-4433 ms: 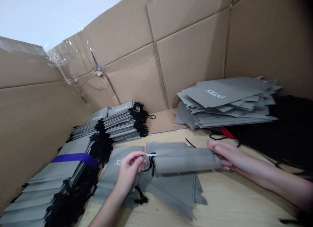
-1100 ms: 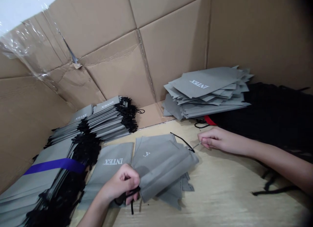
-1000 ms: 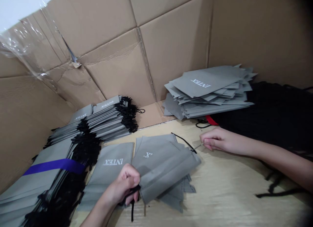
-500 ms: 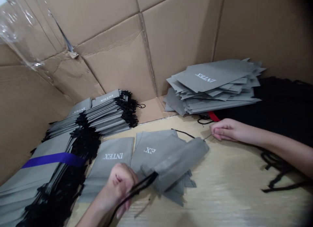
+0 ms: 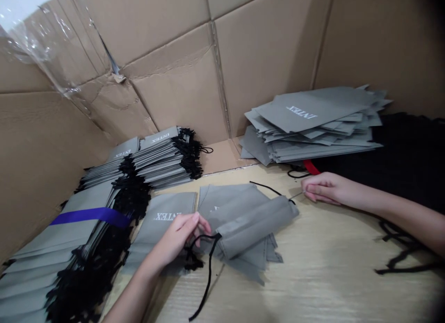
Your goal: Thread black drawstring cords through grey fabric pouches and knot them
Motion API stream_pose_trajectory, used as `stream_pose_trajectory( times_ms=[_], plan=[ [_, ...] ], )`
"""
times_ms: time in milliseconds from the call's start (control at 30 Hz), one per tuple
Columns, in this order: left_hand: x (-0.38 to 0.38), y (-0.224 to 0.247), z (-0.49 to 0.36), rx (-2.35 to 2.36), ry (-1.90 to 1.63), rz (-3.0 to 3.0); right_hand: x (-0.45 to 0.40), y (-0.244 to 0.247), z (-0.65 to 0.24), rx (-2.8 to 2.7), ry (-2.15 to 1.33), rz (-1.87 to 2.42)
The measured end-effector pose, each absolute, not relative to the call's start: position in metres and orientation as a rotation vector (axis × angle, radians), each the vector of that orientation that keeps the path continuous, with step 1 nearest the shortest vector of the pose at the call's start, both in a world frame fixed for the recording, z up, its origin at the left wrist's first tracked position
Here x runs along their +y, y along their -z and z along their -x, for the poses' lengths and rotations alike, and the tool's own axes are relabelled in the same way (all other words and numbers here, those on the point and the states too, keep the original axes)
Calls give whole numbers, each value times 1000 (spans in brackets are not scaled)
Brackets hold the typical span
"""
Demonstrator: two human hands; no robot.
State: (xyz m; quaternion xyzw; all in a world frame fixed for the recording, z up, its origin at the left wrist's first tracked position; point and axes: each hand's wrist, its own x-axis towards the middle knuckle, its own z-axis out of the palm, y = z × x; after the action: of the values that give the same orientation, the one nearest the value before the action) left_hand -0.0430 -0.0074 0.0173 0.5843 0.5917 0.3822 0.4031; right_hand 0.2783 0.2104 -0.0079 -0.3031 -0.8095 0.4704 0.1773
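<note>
a big cardboard box [image 5: 174, 82] stands open around a light wooden table top [image 5: 330, 267]. at the back left is a neat stack of gray bags with black cords [image 5: 160, 158], and a purple strap [image 5: 90, 216] lies across more bags in front of it. at the back right is a loose pile of gray bags [image 5: 313, 123], next to a heap of black cloth [image 5: 410, 151].

the gray cloth bag [image 5: 257, 232] lies folded long on other flat bags, in the middle of the table, between the two hands. the left hand [image 5: 177, 242] has just come up beside its near end, and a long black cord [image 5: 208, 276] now hangs down there. the left fingers are bent at the bag's end, but i cannot tell if they grip it. the right hand [image 5: 321, 187] is at the far end, its fingers closed on a thin stick [image 5: 297, 194].
</note>
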Motion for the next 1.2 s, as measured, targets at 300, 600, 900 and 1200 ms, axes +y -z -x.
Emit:
stream_pose_trajectory(
  times_ms=[300, 600, 900, 1200],
  plan=[
    [-4, -7, 37, 1627, -862, -1397, 196, 10, -267, -2307, -1369, 727],
    [2, -2, 42, 1639, -1028, -1501, 175, -8, -261, -1773, -1888, 420],
    [-2, -8, 52, 1709, -1050, -1446, 161, -12, -253, -2106, -1459, 681],
    [-1, -7, 55, 1436, -792, -1226, 171, -7, -257, -2048, -1062, 818]
  ],
)
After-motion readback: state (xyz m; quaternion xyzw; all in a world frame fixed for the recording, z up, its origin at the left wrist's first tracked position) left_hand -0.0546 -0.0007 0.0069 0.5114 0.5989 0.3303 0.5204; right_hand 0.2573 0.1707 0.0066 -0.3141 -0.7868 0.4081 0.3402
